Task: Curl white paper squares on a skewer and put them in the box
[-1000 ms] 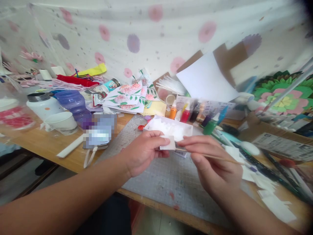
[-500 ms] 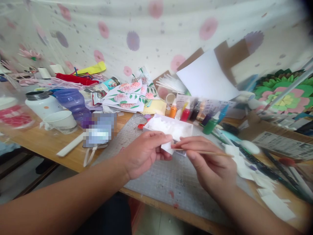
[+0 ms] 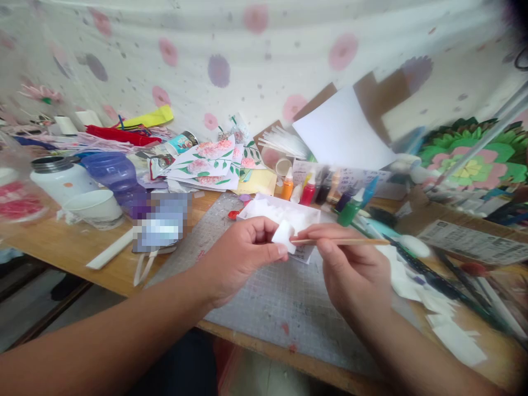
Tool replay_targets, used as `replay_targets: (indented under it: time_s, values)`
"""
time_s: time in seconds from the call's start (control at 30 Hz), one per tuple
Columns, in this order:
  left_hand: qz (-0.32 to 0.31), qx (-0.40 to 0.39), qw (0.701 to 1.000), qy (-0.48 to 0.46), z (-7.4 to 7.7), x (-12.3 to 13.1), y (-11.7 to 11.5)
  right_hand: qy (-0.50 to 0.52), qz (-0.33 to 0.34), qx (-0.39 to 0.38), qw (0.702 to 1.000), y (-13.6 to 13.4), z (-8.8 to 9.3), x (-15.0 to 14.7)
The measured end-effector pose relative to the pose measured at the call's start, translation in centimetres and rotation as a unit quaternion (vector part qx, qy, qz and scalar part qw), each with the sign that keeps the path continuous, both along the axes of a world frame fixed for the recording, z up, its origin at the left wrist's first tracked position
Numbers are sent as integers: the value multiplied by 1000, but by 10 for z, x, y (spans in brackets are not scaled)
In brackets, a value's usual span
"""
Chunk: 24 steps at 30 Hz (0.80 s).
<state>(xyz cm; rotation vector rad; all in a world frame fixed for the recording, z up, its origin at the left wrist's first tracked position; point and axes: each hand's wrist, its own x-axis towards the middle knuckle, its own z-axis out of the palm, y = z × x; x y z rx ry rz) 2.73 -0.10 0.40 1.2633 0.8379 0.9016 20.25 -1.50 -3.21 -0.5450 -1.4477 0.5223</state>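
Between the thumb and fingers of my left hand [image 3: 243,256] is a small white piece [image 3: 282,235], curved like thin paper. My right hand [image 3: 355,264] pinches a thin wooden stick [image 3: 350,242], held nearly level, its left tip touching or very near the white piece. Just behind both hands stands a shallow white box [image 3: 312,215] with fluffy white material [image 3: 280,210] inside. Under the hands lies a grey cutting mat [image 3: 264,308]. My fingers partly hide the front of the box.
Paint bottles, among them a green one [image 3: 350,209], stand behind the box. White paper scraps [image 3: 457,344] and brushes lie at right, beside a cardboard box [image 3: 466,231]. A white cup [image 3: 94,206] and a blurred-out device [image 3: 163,223] are at left.
My left thumb has moved down and the white piece now stands up more, showing its curved face. The stick is more level. The whole view has shifted slightly.
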Motion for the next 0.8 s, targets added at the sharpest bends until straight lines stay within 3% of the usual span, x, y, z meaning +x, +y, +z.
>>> replay_targets:
  time_s: [0.37, 0.8]
  values:
    - [11, 8, 1000, 14, 1, -1, -1, -194, -33, 95, 976, -11, 15, 5]
    - [14, 4, 1000, -6, -2, 1, -1, -151, -75, 87, 982, -10, 13, 4]
